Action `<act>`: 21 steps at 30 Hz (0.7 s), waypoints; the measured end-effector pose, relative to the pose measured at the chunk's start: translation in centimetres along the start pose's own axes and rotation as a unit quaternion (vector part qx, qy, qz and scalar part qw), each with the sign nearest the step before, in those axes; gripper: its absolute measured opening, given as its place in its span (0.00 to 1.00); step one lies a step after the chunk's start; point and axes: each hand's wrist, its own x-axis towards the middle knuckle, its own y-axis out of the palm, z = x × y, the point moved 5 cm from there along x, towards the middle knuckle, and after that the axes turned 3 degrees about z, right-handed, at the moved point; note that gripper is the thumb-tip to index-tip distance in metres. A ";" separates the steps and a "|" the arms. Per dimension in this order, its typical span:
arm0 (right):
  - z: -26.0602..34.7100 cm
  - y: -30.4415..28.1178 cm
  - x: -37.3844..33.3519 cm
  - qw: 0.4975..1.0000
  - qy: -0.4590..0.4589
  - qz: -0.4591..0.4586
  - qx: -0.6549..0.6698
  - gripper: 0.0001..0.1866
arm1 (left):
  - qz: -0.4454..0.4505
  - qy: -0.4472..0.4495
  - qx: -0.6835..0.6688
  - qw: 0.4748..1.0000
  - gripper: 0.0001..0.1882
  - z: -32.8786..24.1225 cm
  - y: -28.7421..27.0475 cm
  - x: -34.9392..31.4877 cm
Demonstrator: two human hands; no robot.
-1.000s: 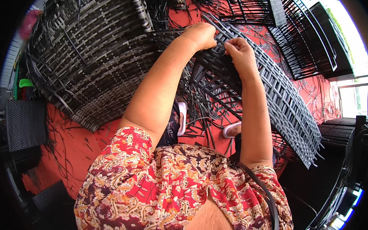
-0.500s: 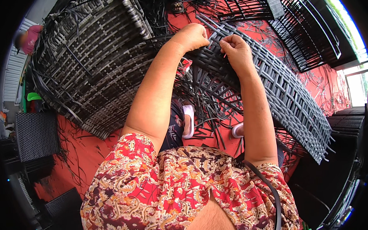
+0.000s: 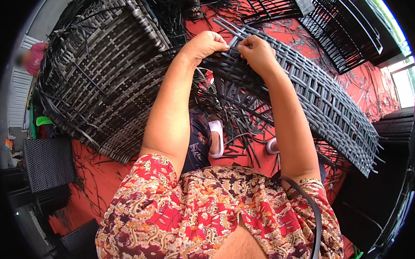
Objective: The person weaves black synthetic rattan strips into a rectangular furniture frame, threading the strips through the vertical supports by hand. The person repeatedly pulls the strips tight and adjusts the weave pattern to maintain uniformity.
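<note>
A curved grey wicker panel (image 3: 325, 100) of woven plastic strips slants from the upper middle down to the right, loose strip ends sticking out at its lower end. At its upper end my left hand (image 3: 205, 47) is closed in a pinch at a dark plastic strip by the panel's edge. Just to the right, my right hand (image 3: 258, 57) is closed, thumb and fingers pressed together over the weave; what lies inside them is hidden. A pale, shiny strip (image 3: 234, 40) shows between the two hands.
A large woven wicker piece (image 3: 100, 83) fills the upper left. Cut strips (image 3: 236, 115) litter the red floor (image 3: 97, 174). Black open frames (image 3: 341, 31) stand at the upper right, dark stacked pieces (image 3: 393, 136) at the right. A person (image 3: 36, 58) is at the far left; another's sandalled foot (image 3: 194, 10) shows at the top.
My right hand has moved left and slightly down, closer to my left hand. My left hand has shifted slightly left and down, its fingers turned toward the right one.
</note>
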 end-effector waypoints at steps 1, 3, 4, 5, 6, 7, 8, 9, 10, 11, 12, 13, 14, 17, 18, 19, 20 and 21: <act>0.4 -0.1 0.1 1.000 0.000 0.000 -0.023 0.10 | 0.002 0.002 -0.002 1.000 0.06 0.0 0.0 0.0; 0.9 0.1 0.4 0.997 -0.008 -0.011 -0.078 0.09 | 0.003 -0.003 -0.005 1.000 0.06 0.0 0.0 -0.1; 0.9 0.2 0.6 0.993 -0.017 -0.021 -0.111 0.09 | 0.003 -0.009 -0.006 1.000 0.06 -0.2 0.1 -0.2; 1.0 0.3 0.7 0.989 -0.025 -0.032 -0.143 0.08 | 0.002 -0.014 -0.007 1.000 0.06 -0.3 0.1 -0.2; 1.0 0.3 0.7 0.989 -0.025 -0.036 -0.143 0.08 | 0.002 -0.012 -0.007 1.000 0.06 -0.2 0.2 -0.2; 1.0 0.5 0.8 0.989 -0.025 -0.040 -0.143 0.08 | 0.001 -0.011 -0.006 1.000 0.06 -0.2 0.1 -0.2; 1.1 0.6 0.8 0.989 -0.026 -0.043 -0.142 0.08 | -0.001 -0.010 -0.005 1.000 0.06 -0.2 0.0 -0.2; 1.1 0.8 0.9 0.989 -0.029 -0.046 -0.138 0.08 | -0.002 -0.013 -0.001 1.000 0.05 -0.2 0.0 -0.3; 1.2 0.8 1.0 0.986 -0.036 -0.056 -0.151 0.08 | 0.000 -0.015 0.003 1.000 0.05 -0.2 0.0 -0.1; 1.5 0.8 1.0 0.983 -0.043 -0.066 -0.164 0.08 | 0.003 -0.018 0.008 1.000 0.05 -0.2 0.1 0.0; 1.7 0.8 1.2 0.980 -0.049 -0.076 -0.178 0.08 | 0.007 -0.021 0.007 1.000 0.05 -0.1 0.2 0.3; 1.9 1.4 1.7 0.979 -0.045 -0.070 -0.185 0.08 | 0.006 -0.026 0.008 1.000 0.06 0.1 0.1 0.2; 2.0 1.7 1.8 0.980 -0.044 -0.071 -0.183 0.08 | 0.006 -0.031 0.009 0.999 0.06 0.3 -0.1 0.2; 1.9 2.0 1.9 0.985 -0.037 -0.062 -0.160 0.07 | -0.035 -0.051 -0.083 0.995 0.08 1.0 -0.8 -0.1; 1.7 2.0 1.8 0.989 -0.040 -0.054 -0.134 0.07 | -0.044 -0.063 -0.086 0.993 0.09 1.2 -0.8 -0.3; 1.4 2.0 1.7 0.992 -0.041 -0.047 -0.109 0.07 | -0.052 -0.075 -0.090 0.992 0.10 1.0 -0.5 -0.7; 1.2 2.1 1.6 0.995 -0.043 -0.040 -0.083 0.07 | -0.060 -0.086 -0.093 0.990 0.12 0.9 -0.4 -0.9; 1.0 2.1 1.5 0.995 -0.043 -0.044 -0.082 0.07 | -0.024 -0.117 -0.085 0.989 0.13 1.4 -0.4 -0.7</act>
